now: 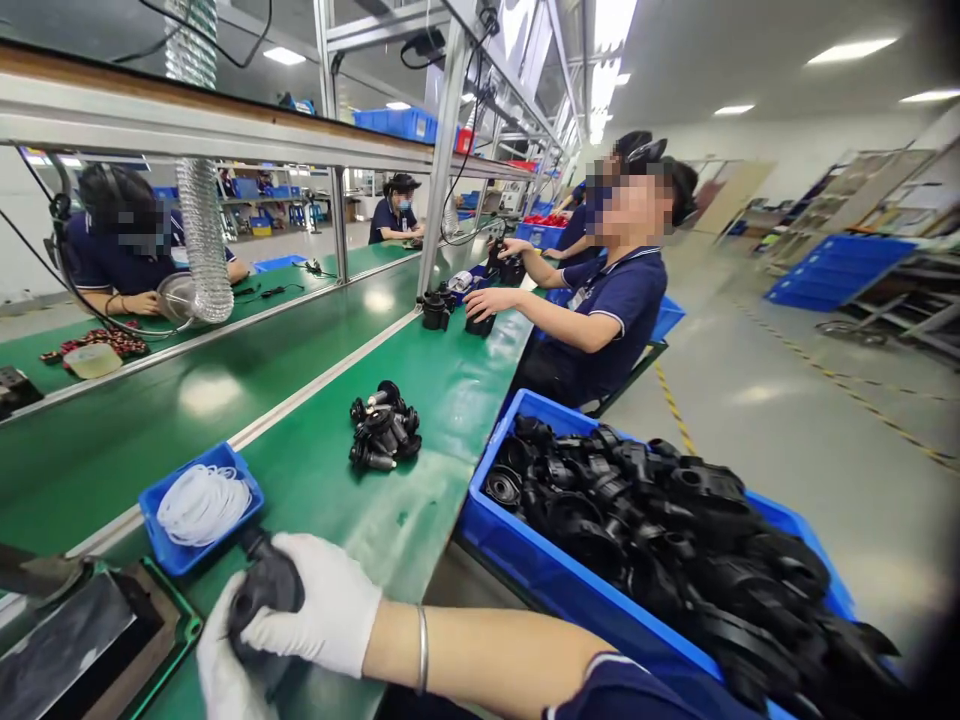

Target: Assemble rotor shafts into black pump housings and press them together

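Head view: both gloved hands are closed around one black plastic part (pixel 264 592) at the bottom left of the frame, just above the green bench top (pixel 330 480). The right hand (pixel 319 610) wraps over the part from the right, fingers curled across its top, a thin bracelet (pixel 423 648) on the bare wrist behind the glove. The left hand (pixel 221 665) cups the same part from below and from the left; its fingers are largely hidden under the part.

Just beyond the hands sits a small blue tray (pixel 169 550) holding white rings (pixel 204 503). To the left of the hands lies a dark fixture (pixel 82 640) with a green frame. Further up the bench, well apart from the hands, is a loose pile of black parts (pixel 384 428). To the right, at the bench edge, a large blue bin (pixel 525 560) is heaped with more black parts (pixel 675 540).

A co-worker in a dark blue shirt (pixel 619 310) sits further along the same side, hands on black parts on the bench. Other people sit across the line, beside a silver hose (pixel 204 240).
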Demonstrator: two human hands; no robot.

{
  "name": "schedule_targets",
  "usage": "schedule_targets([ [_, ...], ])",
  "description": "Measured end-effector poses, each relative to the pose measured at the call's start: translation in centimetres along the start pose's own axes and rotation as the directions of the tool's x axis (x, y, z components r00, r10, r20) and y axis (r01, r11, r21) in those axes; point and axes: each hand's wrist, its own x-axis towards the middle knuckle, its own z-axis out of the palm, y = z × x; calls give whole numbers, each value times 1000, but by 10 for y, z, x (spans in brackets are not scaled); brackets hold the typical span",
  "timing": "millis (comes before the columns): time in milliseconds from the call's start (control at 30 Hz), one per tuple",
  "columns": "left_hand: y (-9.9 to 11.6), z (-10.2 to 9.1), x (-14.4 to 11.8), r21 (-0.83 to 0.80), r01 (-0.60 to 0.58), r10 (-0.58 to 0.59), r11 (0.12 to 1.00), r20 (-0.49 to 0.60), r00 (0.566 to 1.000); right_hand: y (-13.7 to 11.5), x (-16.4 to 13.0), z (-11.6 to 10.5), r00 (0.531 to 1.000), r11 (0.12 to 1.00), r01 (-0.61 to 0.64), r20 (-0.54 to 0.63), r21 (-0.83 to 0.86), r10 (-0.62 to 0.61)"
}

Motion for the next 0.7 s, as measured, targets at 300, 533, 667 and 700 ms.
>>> schedule_targets([
  [300,-30,48,-3,-190,-8,65,982,297,953,24,-55,-64,984,770,-179,-117,-612,136],
  [533,-54,27,28,-301,198,-45,933,448,893,34,-72,-141,947,846,-264,-289,-463,137],
  [667,-60,28,23,-346,199,14,917,527,850,67,-56,-192,799,836,-426,-578,-346,168],
  [700,-58,30,20,-339,185,24,922,528,849,79,-49,-203,799,828,-445,-569,-342,194],
])
